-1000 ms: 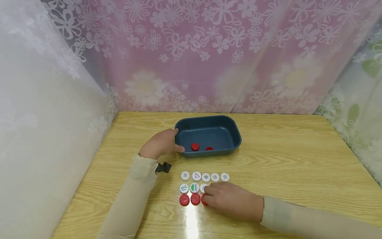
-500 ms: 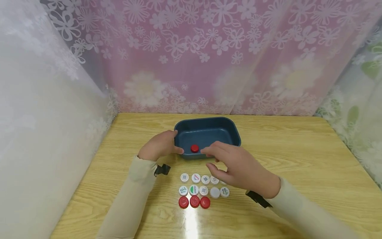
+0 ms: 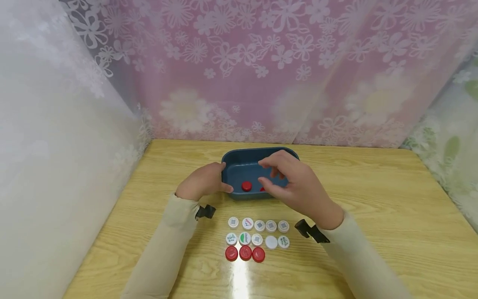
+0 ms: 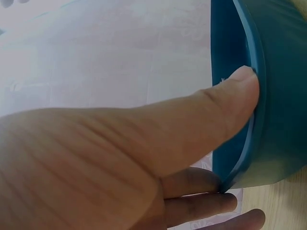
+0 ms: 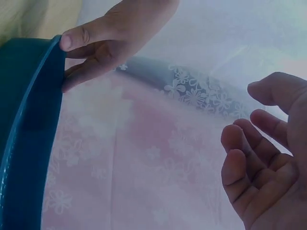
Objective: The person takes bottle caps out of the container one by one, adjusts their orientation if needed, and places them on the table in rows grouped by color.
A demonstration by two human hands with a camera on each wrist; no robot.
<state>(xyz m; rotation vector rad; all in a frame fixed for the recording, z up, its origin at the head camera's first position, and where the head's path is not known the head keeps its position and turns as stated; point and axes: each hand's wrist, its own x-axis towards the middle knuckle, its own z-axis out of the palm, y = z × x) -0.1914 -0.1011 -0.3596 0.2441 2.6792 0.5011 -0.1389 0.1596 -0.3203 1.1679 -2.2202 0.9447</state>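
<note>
In the head view, my left hand point(image 3: 203, 181) grips the left end of a dark blue plastic tub point(image 3: 239, 157). Its thumb point(image 4: 230, 96) hooks over the rim in the left wrist view, with the fingers lower down at the tub's edge. My right hand point(image 3: 298, 187) hovers over the tub's right half, fingers bent and parted from the thumb, holding nothing. A red bottle cap point(image 3: 246, 186) lies inside the tub; a second red cap point(image 3: 262, 189) is mostly hidden by the right thumb. Nearer me, three red caps point(image 3: 245, 253) form a row on the table.
Two rows of white caps, several in each, lie between the tub and the red row: a far row point(image 3: 259, 225) and a middle row point(image 3: 257, 239). The wooden table point(image 3: 373, 199) ends at a pink floral curtain point(image 3: 239, 91). Pale curtains point(image 3: 74, 145) hang at both sides.
My right hand has left the third red cap at the end of the near row and moved up and away from me, over the tub. The left hand stays on the tub.
</note>
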